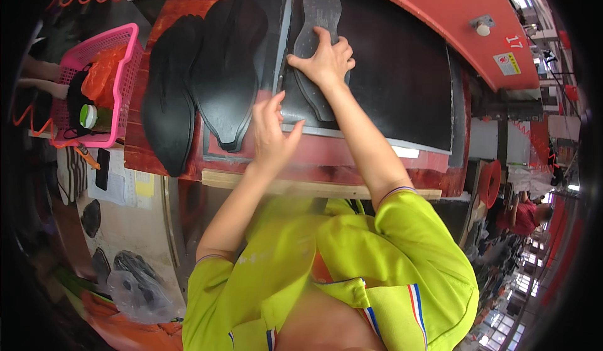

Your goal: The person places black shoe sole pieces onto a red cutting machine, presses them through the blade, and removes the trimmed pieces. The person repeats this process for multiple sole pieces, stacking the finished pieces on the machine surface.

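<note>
Grey and slightly see-through, a flat shoe sole (319, 43) lies lengthwise on the black mat (402, 68) of a red press bench (440, 5), its toe pointing away from the person. The right hand (325, 60) rests on the middle of this sole, palm down with the fingers spread flat, pressing on it rather than gripping; the heel end shows below the wrist and the toe end above the fingertips. The left hand (271, 131) hovers nearer the body, just off the front edge of the mat and a little left of the sole, open with fingers loosely curled and blurred, holding nothing and not touching the sole. To the left of both hands, two black sole-shaped moulds (207, 74) lie side by side on the red surface, well clear of the grey sole. Farther left stands a pink plastic basket (125, 43) with an orange bag and a green-capped jar inside. Both forearms come up from yellow-green sleeves (402, 238) at the lower edge.
</note>
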### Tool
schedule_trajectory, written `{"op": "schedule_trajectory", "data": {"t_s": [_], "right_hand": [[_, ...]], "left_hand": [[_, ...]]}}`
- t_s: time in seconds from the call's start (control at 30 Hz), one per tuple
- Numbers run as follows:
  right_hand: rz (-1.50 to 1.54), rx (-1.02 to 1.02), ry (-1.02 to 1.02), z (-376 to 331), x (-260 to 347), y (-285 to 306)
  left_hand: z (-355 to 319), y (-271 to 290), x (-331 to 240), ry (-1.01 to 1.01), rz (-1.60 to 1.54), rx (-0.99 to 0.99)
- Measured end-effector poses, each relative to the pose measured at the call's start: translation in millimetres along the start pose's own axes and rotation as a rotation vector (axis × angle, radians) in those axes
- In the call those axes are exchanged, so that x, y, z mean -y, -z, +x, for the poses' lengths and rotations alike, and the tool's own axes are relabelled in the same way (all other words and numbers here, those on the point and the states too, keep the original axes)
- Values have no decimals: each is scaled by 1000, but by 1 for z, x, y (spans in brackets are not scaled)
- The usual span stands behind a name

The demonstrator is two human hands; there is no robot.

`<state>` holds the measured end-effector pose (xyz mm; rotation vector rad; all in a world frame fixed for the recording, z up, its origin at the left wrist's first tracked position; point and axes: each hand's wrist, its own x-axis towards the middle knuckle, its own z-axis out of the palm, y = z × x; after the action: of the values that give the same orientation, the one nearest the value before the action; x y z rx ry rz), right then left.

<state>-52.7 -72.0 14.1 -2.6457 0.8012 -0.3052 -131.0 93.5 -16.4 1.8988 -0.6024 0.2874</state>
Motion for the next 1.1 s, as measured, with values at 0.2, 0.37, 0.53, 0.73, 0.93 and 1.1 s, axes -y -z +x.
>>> {"op": "schedule_trajectory", "data": {"t_s": [0.2, 0.37, 0.53, 0.73, 0.93, 1.1], "right_hand": [[-80, 72, 73, -11, -15, 5], [33, 11, 93, -16, -12, 11], [49, 24, 115, -20, -15, 16], [41, 34, 141, -15, -18, 17], [65, 47, 157, 2, -21, 18], [45, 89, 117, 35, -21, 14]], "left_hand": [[10, -25, -6, -15, 77, 174], [16, -33, -9, 41, 124, 235], [14, -39, -8, 16, 158, 212], [16, -48, -6, 20, 180, 209], [29, -58, -4, 51, 215, 243], [56, -74, 4, -9, 247, 203]]}}
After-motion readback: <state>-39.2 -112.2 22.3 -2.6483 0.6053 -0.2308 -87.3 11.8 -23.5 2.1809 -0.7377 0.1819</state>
